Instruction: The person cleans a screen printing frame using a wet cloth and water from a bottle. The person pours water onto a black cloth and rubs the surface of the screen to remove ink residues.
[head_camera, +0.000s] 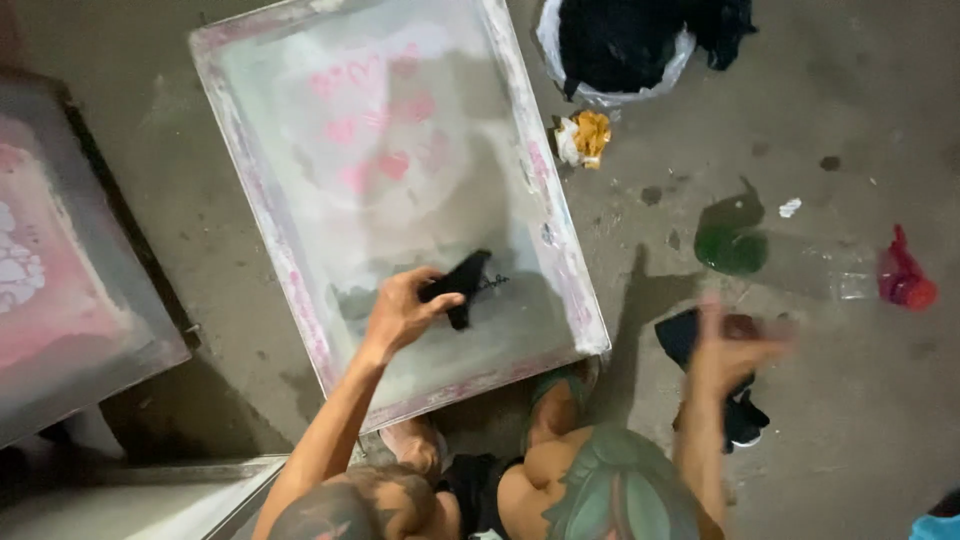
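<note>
Black rag (462, 282) pinched in the left hand (400, 312) on the pink-stained screen frame (575, 290); right hand (728, 352) blurred over a dark cloth (682, 338), grip impossible to tell.

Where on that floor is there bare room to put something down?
Bare floor lies right of the right hand, below the red bag. A strip runs between the two frames. It is crowded around the green bottle, black rags and crumpled wrapper.
</note>
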